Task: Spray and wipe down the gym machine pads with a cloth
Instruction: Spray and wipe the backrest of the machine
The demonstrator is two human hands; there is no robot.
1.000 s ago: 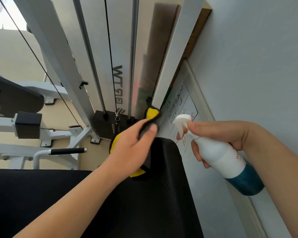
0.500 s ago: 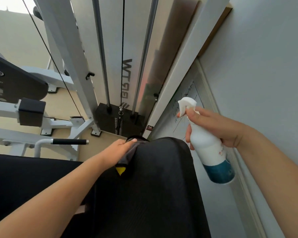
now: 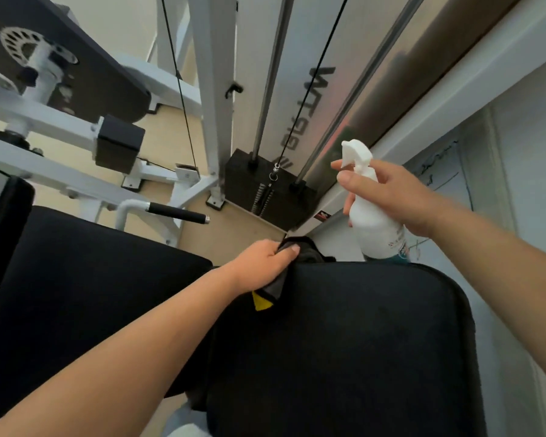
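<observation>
While left hand (image 3: 267,266) is pinching cloth (image 3: 276,287) against pad (image 3: 360,335) edge, wiping step; right hand (image 3: 388,193) is gripping spray bottle (image 3: 374,225), probably spraying next.

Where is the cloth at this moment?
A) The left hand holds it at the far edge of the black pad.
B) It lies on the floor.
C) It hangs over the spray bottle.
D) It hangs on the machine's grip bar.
A: the left hand grips the cloth at the far edge of the black pad; the right hand holds only the spray bottle.
</observation>
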